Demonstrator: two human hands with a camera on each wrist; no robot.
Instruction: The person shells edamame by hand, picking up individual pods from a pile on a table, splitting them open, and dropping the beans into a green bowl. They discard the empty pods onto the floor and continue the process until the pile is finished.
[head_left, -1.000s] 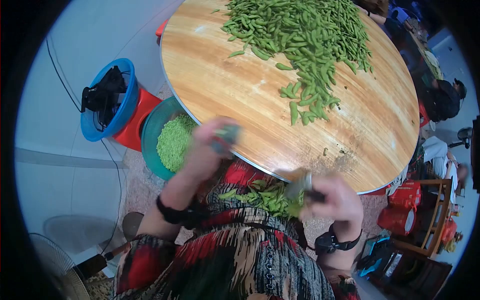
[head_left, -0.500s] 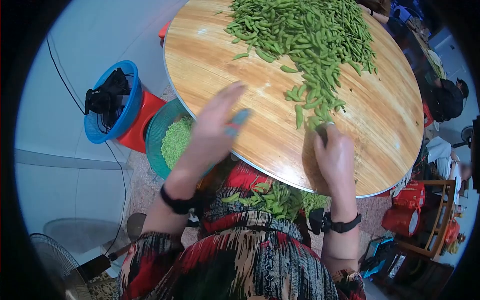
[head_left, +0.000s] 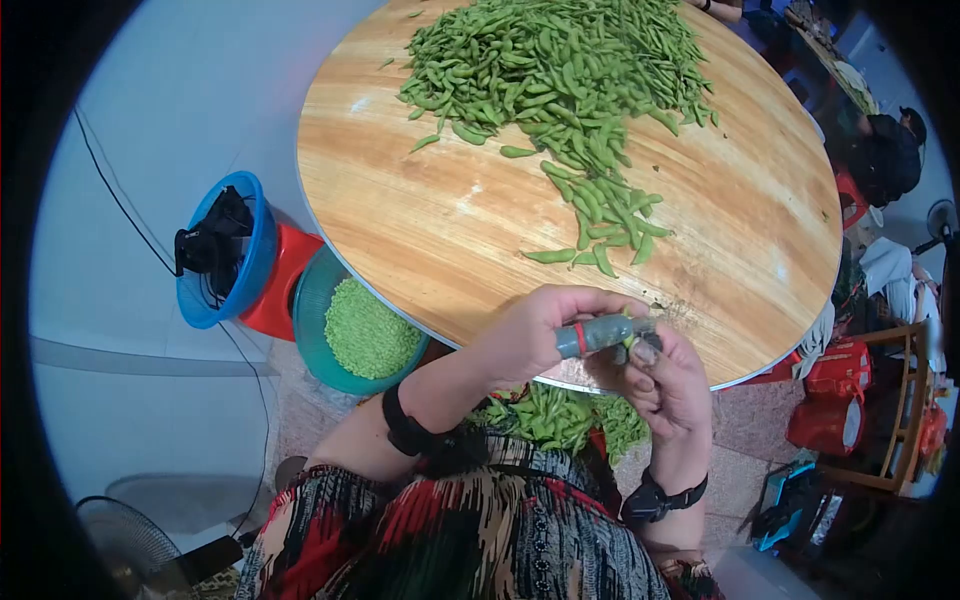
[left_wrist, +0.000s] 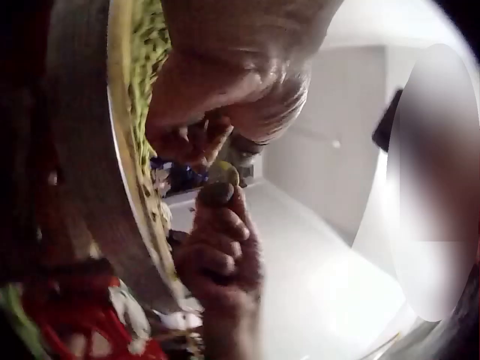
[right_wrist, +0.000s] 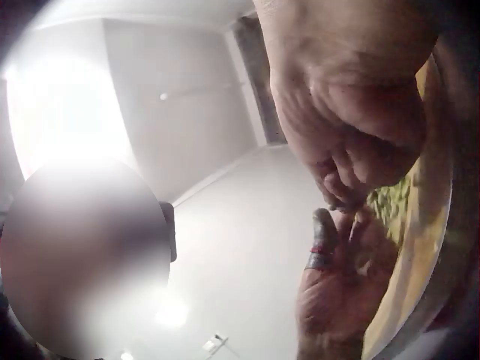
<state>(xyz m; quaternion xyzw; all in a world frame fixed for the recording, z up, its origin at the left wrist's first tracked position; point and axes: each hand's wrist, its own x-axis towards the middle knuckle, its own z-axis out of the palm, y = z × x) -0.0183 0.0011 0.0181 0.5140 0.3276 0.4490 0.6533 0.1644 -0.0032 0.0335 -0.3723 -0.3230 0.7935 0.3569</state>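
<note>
Over the near edge of the round table, my left hand (head_left: 553, 325) and right hand (head_left: 675, 382) meet at the fingertips. Between them they pinch a small green soybean pod (head_left: 629, 341), mostly hidden by the fingers. In the left wrist view the pod (left_wrist: 225, 174) shows yellowish green above the right thumb. Grey-blue tape with a red band wraps the left thumb (head_left: 590, 336). Just beyond the hands, loose soybean pods (head_left: 600, 215) trail from a large heap (head_left: 560, 75). More green pods or hulls (head_left: 545, 415) lie in the lap below.
At left, a teal basin (head_left: 308, 335) holds shelled green beans (head_left: 370, 330), partly under the table (head_left: 400, 200). Beside it a blue basin (head_left: 262, 225) with black items sits on a red stool (head_left: 283, 300). A fan (head_left: 125, 545) stands lower left; red bags (head_left: 830, 400) are at right.
My right hand swung from the lap to the trailing pods, then came back with a pod. The left hand moved right from beside the bean basin to meet it.
</note>
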